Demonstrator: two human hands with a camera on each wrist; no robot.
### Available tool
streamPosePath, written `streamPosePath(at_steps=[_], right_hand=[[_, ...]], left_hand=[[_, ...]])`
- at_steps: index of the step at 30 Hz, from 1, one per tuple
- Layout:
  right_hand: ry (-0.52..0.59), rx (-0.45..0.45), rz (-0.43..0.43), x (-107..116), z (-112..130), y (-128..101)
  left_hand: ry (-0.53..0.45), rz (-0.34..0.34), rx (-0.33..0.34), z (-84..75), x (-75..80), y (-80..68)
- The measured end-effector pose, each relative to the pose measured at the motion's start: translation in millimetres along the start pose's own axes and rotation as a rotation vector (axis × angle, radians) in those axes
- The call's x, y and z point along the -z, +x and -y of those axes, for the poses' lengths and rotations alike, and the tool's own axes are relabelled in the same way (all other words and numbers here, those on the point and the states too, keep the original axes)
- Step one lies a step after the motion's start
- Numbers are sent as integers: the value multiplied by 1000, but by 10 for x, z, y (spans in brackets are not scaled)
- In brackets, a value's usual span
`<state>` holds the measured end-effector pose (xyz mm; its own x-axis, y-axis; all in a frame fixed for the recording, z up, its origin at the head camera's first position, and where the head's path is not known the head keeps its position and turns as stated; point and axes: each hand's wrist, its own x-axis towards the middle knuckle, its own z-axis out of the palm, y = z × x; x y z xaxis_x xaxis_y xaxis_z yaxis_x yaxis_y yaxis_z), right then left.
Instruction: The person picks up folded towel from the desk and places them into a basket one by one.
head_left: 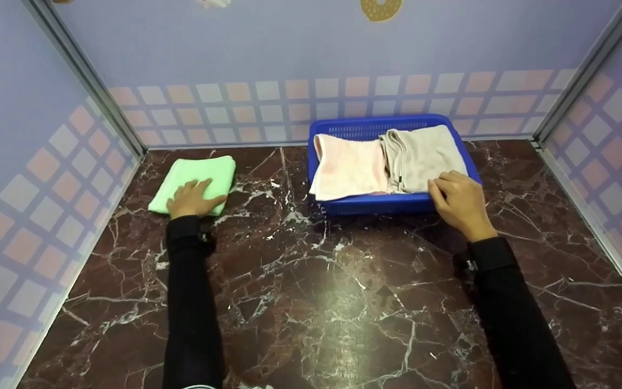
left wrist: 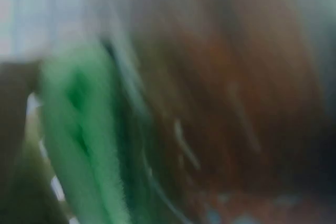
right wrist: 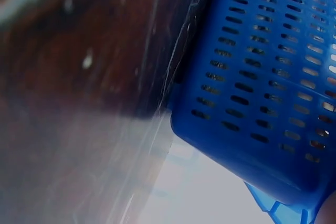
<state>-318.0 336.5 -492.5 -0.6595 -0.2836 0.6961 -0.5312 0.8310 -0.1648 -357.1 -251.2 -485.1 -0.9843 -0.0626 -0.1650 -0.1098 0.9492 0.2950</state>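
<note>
My left hand (head_left: 192, 201) rests on a folded light-green towel (head_left: 222, 173) at the left of the marbled surface, its fingers spread over the cloth. In the left wrist view the green towel (left wrist: 86, 129) shows as a blurred folded edge. Toward the back right stands a blue plastic basket (head_left: 376, 205), with a folded pale pink towel (head_left: 349, 167) on its left and a folded beige towel (head_left: 432, 156) on its right. With curled fingers, my right hand (head_left: 462, 202) grips the basket's front rim near the right corner. The right wrist view shows the basket's slotted side (right wrist: 247, 77).
A lilac back wall (head_left: 289, 48) with a checked band stands just behind the basket. Similar panels, the left wall (head_left: 35, 146) and the right wall (head_left: 613, 129), enclose the sides. The dark red marbled surface (head_left: 289, 302) spreads in front of both hands.
</note>
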Motion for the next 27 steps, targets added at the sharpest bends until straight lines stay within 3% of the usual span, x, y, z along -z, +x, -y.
streamPosePath(at_steps=[2,6,12,15,22,27], right_hand=[[-10,20,11,-18,10,6],[-14,54,11,-37,19,23],[-15,63,4,-33,21,6],[-9,54,-7,-31,14,-9],[-17,39,-6,-32,2,-32],[-32,40,-5,-49,12,-23]], left_hand=[[-8,70,-1,97,62,-62],[-12,136,-10,111,191,-135],[27,208,-100,108,215,-308],[30,219,-168,61,135,-519],[17,264,-280,-98,-35,-1189],[33,240,-325,-319,-129,-1431]])
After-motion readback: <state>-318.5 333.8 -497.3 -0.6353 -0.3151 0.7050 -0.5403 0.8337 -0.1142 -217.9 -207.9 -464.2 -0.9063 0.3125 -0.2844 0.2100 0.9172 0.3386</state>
